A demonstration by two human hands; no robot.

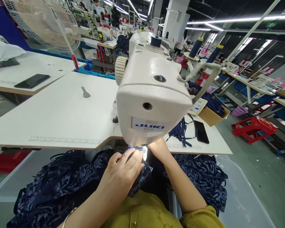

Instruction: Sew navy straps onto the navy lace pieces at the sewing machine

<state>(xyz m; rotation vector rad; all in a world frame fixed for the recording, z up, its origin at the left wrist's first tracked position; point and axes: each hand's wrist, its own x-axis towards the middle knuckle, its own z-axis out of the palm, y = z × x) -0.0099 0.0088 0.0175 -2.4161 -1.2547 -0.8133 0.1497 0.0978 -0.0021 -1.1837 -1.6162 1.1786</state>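
Note:
My left hand (123, 172) lies on dark blue patterned fabric (61, 186) just below the head of a white JUKI sewing machine (152, 95), fingers curled and pressing the cloth's edge toward the needle area. My right hand (158, 147) reaches under the machine head; its fingers are hidden behind the machine. The fabric piles across my lap and spills into bins on both sides.
A white sewing table (61, 110) carries a black phone (201, 132), dark blue straps (180, 131) and a small control panel (197, 106). Another phone (32, 80) lies on the left table near a fan (45, 22). A red stool (253, 125) stands on the right floor.

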